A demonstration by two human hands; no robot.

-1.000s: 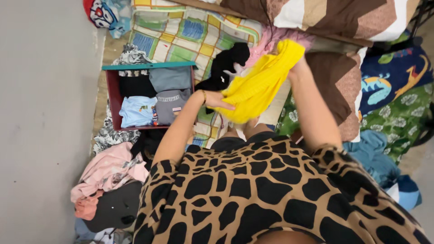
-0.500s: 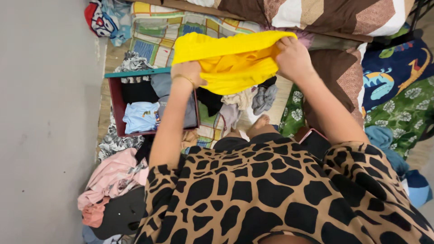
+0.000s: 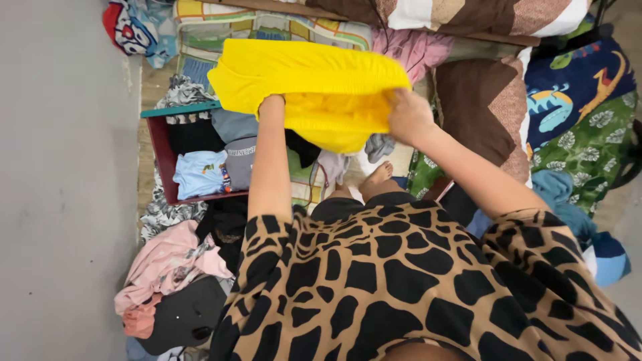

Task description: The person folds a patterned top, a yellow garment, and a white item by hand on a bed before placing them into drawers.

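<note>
bedding: we see a checked quilt [image 3: 200, 17] and a brown-and-white zigzag blanket [image 3: 468, 17] across the top, with a dinosaur-print cloth [image 3: 575, 87] at the right.
yellow garment: the yellow garment [image 3: 307, 80] is held up and spread wide between both hands, above the box and the quilt.
box: a dark red box [image 3: 155, 150] with a teal edge sits at the left, with folded clothes packed inside (greys, black, a light blue top).
loose pile: pink and dark clothes [image 3: 167, 267] lie beside the wall.
left hand: our left hand [image 3: 271, 105] is mostly hidden under the cloth, so we cannot tell its grip.
right hand: our right hand [image 3: 408, 115] is clamped on the garment's right edge.
</note>
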